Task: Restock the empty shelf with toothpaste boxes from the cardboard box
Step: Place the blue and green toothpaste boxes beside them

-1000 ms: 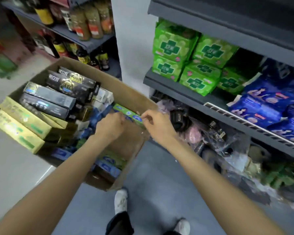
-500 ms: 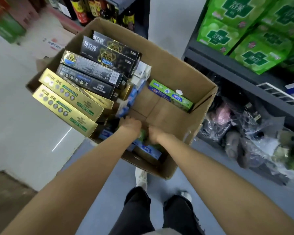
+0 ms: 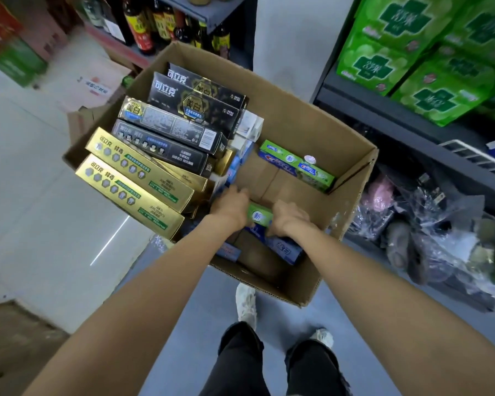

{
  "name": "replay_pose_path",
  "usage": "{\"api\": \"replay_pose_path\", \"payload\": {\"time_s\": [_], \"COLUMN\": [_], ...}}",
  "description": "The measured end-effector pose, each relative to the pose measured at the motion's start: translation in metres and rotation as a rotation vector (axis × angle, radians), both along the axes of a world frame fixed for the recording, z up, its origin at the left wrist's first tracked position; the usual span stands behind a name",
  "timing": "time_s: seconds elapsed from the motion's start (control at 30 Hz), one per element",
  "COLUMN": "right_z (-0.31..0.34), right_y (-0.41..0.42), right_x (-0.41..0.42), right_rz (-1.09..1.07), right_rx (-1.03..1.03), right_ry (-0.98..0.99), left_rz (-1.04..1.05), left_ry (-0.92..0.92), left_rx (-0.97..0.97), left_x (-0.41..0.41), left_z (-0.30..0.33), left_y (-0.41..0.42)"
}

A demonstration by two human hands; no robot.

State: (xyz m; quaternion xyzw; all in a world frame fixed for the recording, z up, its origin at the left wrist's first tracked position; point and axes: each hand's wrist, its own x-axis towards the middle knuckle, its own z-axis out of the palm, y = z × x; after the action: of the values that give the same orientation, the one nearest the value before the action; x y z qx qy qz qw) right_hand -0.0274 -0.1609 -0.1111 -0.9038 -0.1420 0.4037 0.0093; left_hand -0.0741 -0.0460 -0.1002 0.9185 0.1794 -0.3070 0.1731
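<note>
Both hands down in the open brown cardboard box point(image 3: 312, 130), near end: left hand point(image 3: 231, 206) & right hand point(image 3: 288, 220) grasp a small green toothpaste carton point(image 3: 259, 215) by its ends. Prob light, stiff, crushable w/ slick print – hold the ends

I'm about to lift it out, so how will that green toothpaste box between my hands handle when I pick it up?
The green toothpaste box looks like thin printed carton, so probably stiff but dentable under a hard squeeze. It is long and narrow, so likely light, and with the left hand and right hand at opposite ends it should stay level. Its glossy print may be slightly slippery.
</note>
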Motion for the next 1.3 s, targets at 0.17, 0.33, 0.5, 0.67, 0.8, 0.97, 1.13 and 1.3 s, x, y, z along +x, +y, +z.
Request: {"api": "replay_pose_path", "payload": {"time_s": [0.17,0.33,0.5,0.67,0.8,0.97,1.13,1.3], "right_z": [0.021,0.049,0.118,0.176,0.218,0.262,0.302,0.328], "right_y": [-0.018,-0.036,-0.073,-0.135,-0.206,-0.319,-0.436,-0.534], "right_x": [0.019,0.036,0.051,0.066,0.079,0.089,0.095,0.111], "right_rz": [-0.327,-0.824,-0.845,-0.893,-1.032,-1.142,-1.161,-1.102], "right_rx": [0.152,0.664,0.959,1.083,1.195,1.366,1.463,1.558], "right_ry": [0.066,0.137,0.167,0.027,-0.175,-0.306,-0.355,-0.46], "left_rz": [0.301,0.547,0.627,0.471,0.283,0.114,-0.066,-0.321], "left_ry": [-0.31,-0.344,-0.309,-0.501,-0.578,-0.56,-0.456,-0.648], "left_rx": [-0.299,-0.59,-1.026,-1.04,-1.068,-1.041,-1.066,-1.047], "left_x": [0.015,0.048,0.079,0.113,0.14,0.168,0.185,0.211], "left_z": [0.014,0.035,0.089,0.144,0.187,0.242,0.294,0.313], "left_y": [-0.01,-0.024,-0.052,-0.103,-0.168,-0.272,-0.377,-0.464]}}
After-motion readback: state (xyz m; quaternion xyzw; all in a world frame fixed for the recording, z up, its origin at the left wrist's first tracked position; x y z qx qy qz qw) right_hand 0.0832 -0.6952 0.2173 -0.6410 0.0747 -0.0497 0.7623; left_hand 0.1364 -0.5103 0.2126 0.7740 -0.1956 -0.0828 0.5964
